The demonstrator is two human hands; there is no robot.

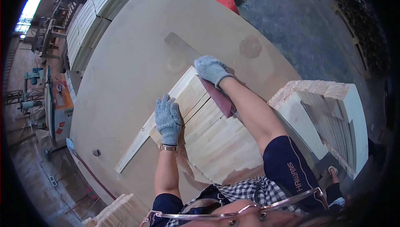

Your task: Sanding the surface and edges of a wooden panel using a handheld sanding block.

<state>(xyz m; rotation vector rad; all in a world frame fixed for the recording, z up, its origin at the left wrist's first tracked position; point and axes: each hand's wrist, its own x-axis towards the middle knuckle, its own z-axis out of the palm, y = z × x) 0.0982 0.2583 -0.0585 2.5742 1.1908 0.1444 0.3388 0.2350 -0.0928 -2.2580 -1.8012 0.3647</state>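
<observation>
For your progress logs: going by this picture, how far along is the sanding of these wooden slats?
Done: the slats lie side by side on the round table.
In hand: the right hand presses a sanding sheet at their far end; the left hand lies flat on them.
Left: how much is sanded cannot be told; a stack stands to the right.

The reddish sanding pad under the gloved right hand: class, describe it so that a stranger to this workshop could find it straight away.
Start at the big round tabletop and find the row of pale wooden slats lying side by side on it. At their upper edge the right hand, in a grey knit glove, presses on the sanding pad. It is the only dark reddish, flat strip among the light wood.
</observation>
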